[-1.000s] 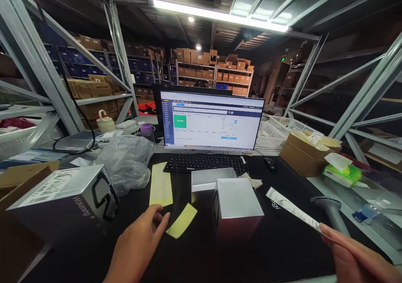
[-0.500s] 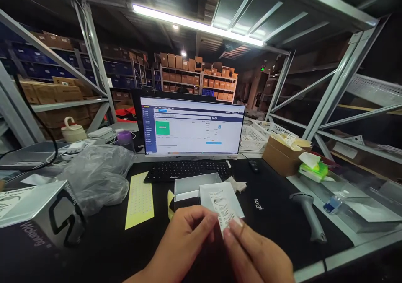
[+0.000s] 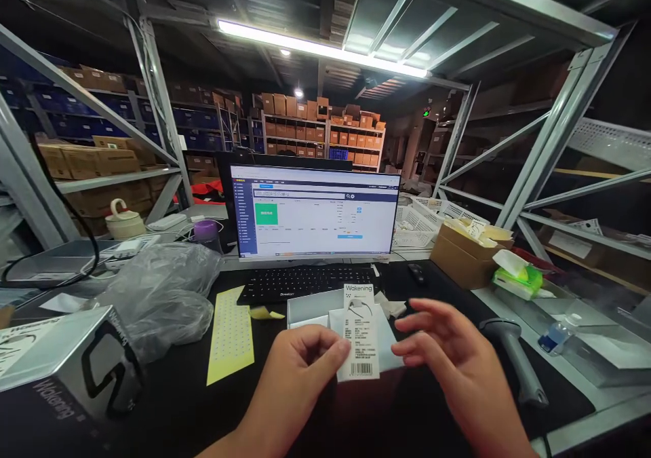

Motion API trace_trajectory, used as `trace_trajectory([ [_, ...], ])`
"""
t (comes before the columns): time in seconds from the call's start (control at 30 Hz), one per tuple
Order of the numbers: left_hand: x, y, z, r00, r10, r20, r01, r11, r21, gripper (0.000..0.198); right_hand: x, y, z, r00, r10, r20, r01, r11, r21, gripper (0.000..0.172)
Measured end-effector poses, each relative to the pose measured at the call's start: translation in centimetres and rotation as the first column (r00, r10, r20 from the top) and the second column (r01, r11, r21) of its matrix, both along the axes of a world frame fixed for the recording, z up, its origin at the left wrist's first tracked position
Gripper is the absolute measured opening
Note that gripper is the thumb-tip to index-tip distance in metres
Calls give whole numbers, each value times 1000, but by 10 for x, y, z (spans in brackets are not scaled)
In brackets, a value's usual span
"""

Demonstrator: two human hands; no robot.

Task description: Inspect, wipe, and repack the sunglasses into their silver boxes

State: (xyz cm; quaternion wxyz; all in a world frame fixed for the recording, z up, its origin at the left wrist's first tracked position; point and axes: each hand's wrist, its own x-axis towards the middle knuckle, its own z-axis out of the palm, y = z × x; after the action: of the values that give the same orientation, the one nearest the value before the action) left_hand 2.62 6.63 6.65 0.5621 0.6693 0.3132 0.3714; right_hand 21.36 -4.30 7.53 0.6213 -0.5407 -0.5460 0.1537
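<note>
Between thumb and fingers, my left hand (image 3: pixel 305 370) pinches a white printed label card (image 3: pixel 361 336) by its left edge. "Wakening" is printed at its top, with a picture of glasses, small text and a barcode below. Just right of the card, my right hand (image 3: pixel 452 356) is apart from it, fingers spread and curved. Behind the card lies an open pale grey box (image 3: pixel 310 309), partly hidden by the card and my left hand. A yellow sticker sheet (image 3: pixel 231 336) lies to the left on the black mat.
A black keyboard (image 3: pixel 300 280) and a lit monitor (image 3: pixel 310 227) stand behind. Left are a "Wakening" box (image 3: pixel 66 363) and clear plastic bags (image 3: pixel 157 295). Right are a mouse (image 3: pixel 416 273), a barcode scanner (image 3: pixel 519 363), a cardboard box (image 3: pixel 458 258), a tissue pack (image 3: pixel 516 278) and a small bottle (image 3: pixel 558 334).
My right hand has let go of the card and moved right, its fingers opening. The card has turned upright to face me, held by my left hand alone.
</note>
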Motion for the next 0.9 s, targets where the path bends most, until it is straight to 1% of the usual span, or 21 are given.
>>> trace_trajectory([
  [0.03, 0, 1, -1, 1000, -4, 6, 4, 1000, -7, 38, 3, 7, 8, 992, 77, -98, -88, 989, -116, 35],
  [0.07, 0, 2, -3, 1000, -8, 11, 8, 1000, -9, 38, 6, 14, 16, 976, 141, -169, -175, 961, -212, 39],
  [0.13, 1, 3, -3, 1000, -11, 12, 11, 1000, 11, 37, 7, 28, 28, 943, 235, -233, -305, 891, -335, 42],
  [0.17, 2, 3, -3, 1000, -11, 3, 11, 999, 31, 37, 6, 34, 32, 933, 267, -240, -342, 865, -367, 41],
  [0.23, 2, 3, -1, 999, -13, -37, 17, 995, 98, 35, 3, 43, 38, 924, 306, -231, -378, 830, -410, 40],
  [0.3, -1, 6, -1, 997, -14, -77, 30, 977, 211, 30, 3, 48, 44, 922, 303, -241, -384, 800, -462, 43],
  [0.33, -4, 9, -4, 996, -7, -84, 32, 955, 295, 27, 5, 49, 47, 923, 286, -256, -379, 784, -491, 45],
  [0.37, -7, 13, -7, 997, 13, -73, 17, 917, 398, 24, 8, 50, 50, 926, 263, -272, -371, 774, -514, 45],
  [0.4, -10, 17, -13, 998, 45, -40, -19, 860, 509, 27, 12, 50, 54, 927, 241, -286, -362, 768, -528, 45],
  [0.43, -14, 23, -21, 997, 76, -3, -58, 790, 610, 40, 16, 49, 57, 930, 215, -298, -349, 769, -536, 44],
  [0.47, -17, 28, -30, 995, 98, 28, -91, 723, 685, 59, 20, 49, 60, 933, 189, -305, -334, 769, -545, 43],
  [0.5, -18, 33, -41, 994, 103, 43, -102, 675, 731, 82, 24, 48, 61, 935, 166, -312, -322, 765, -558, 42],
  [0.53, -19, 37, -53, 995, 90, 34, -85, 663, 744, 104, 25, 48, 62, 936, 149, -318, -316, 750, -581, 42],
  [0.57, -18, 40, -65, 999, 52, 2, -38, 689, 724, 122, 26, 48, 61, 934, 144, -326, -324, 721, -612, 44],
  [0.6, -16, 42, -78, 999, 4, -36, 21, 734, 679, 134, 24, 48, 60, 930, 150, -336, -343, 679, -649, 45],
  [0.63, -13, 43, -91, 998, -37, -59, 65, 775, 628, 138, 21, 49, 59, 923, 164, -348, -369, 632, -681, 47],
  [0.67, -10, 42, -102, 997, -56, -61, 81, 803, 591, 140, 18, 51, 58, 915, 182, -360, -395, 585, -708, 48],
  [0.73, -3, 37, -121, 999, -29, -33, 43, 813, 581, 140, 10, 56, 56, 910, 199, -363, -412, 516, -751, 47],
  [0.8, 2, 31, -129, 998, 25, 55, -55, 771, 635, 131, 3, 62, 56, 928, 179, -326, -372, 487, -791, 44],
  [0.83, 4, 28, -129, 994, 35, 101, -93, 747, 659, 125, 1, 65, 57, 940, 161, -300, -340, 481, -808, 43],
  [0.9, 5, 26, -123, 989, 34, 144, -126, 709, 694, 113, -4, 69, 58, 958, 134, -255, -288, 458, -841, 40],
])
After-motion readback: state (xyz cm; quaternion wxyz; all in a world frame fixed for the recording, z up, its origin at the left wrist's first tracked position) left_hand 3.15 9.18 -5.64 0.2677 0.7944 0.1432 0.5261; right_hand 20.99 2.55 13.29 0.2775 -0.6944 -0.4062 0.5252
